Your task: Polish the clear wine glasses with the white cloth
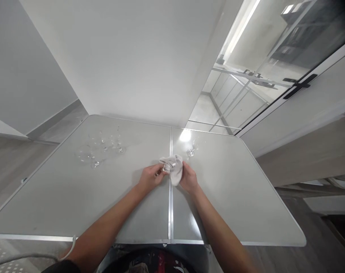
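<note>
Head view: wine glass point(167, 167) held just above the tabletop point(231, 197) seam.
Left hand point(150, 178): closed around the glass's stem.
Right hand point(188, 178): clamped on white cloth point(176, 171) around the bowl.
Other glasses point(100, 149): far left.

The white cloth point(176, 171) covers most of the small glass point(167, 167), so its shape cannot be told. The clear glasses point(100, 148) far left on the desk point(75, 204) blur together, too faint to count.
</note>
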Available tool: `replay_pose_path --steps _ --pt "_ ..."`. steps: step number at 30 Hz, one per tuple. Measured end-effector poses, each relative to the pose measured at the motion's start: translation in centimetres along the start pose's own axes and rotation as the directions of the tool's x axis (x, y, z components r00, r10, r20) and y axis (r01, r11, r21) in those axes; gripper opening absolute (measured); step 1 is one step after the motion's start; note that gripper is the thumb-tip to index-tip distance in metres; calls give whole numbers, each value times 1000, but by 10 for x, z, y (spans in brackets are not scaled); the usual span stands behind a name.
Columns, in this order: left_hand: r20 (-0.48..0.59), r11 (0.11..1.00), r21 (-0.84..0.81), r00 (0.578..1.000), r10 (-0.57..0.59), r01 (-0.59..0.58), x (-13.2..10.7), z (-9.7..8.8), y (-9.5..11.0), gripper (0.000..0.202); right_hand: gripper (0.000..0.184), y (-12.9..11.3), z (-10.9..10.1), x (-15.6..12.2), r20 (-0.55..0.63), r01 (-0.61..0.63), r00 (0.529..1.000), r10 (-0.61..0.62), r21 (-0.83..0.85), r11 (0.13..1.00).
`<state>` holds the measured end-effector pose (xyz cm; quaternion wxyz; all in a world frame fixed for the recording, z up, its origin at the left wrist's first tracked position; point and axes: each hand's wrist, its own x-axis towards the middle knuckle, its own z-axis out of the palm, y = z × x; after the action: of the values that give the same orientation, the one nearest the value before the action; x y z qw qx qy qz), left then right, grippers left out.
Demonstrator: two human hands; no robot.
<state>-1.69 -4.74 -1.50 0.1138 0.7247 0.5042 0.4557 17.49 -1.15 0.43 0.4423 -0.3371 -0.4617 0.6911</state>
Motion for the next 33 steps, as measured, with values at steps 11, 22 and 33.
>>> replay_pose_path --steps 11,22,33 --pt "178 861 -304 913 -368 406 2 10 4 23 57 20 20 -8 307 524 829 -467 -720 456" --pt "339 953 210 931 137 -217 -8 3 -7 15 25 -12 6 -2 247 355 919 -307 -857 373" --pt "292 994 -105 956 -9 42 -3 5 7 14 39 -10 -9 9 -34 -172 984 175 78 982"
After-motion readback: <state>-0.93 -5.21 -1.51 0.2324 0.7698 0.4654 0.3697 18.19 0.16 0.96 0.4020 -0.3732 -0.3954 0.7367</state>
